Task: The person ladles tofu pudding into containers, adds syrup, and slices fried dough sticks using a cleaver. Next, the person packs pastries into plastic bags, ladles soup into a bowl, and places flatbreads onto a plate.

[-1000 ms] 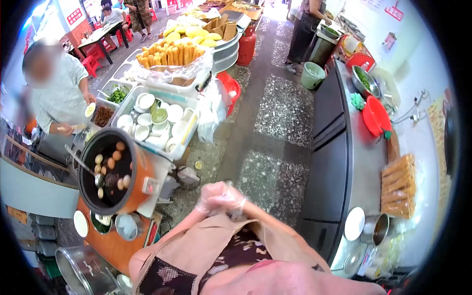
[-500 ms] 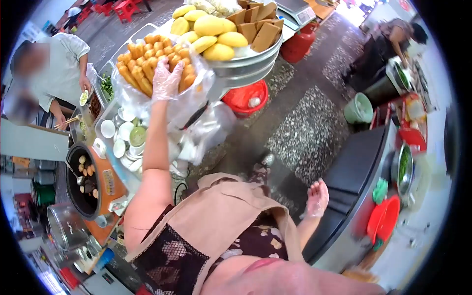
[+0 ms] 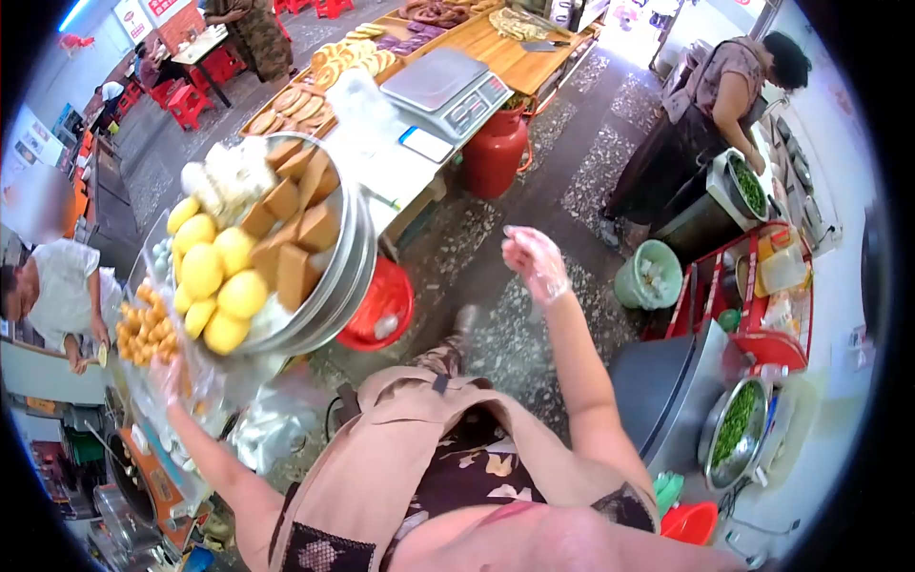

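My left hand (image 3: 168, 379), in a clear plastic glove, is at the near edge of a pile of fried dough sticks (image 3: 145, 329) in a plastic-lined container. Its fingers are small and blurred, so their grip is unclear. Beside it, a stack of round metal steamers (image 3: 355, 257) holds yellow buns (image 3: 203, 270), brown cake slices (image 3: 297, 276) and white pieces in plastic. My right hand (image 3: 536, 263), also gloved, is raised over the floor right of the steamers, with loosely bent fingers and nothing visible in them.
A scale (image 3: 446, 91) and a phone (image 3: 425, 144) lie on the table ahead, near trays of flatbreads (image 3: 291, 107). Below are a red gas cylinder (image 3: 496, 153) and a red bucket (image 3: 386, 305). A co-worker (image 3: 720, 105) bends at the right; another person (image 3: 62, 286) stands left.
My view has swung right and forward, bringing the scale and bread trays into sight. The dough sticks and my left hand now appear farther left; my right hand has risen and reached forward.
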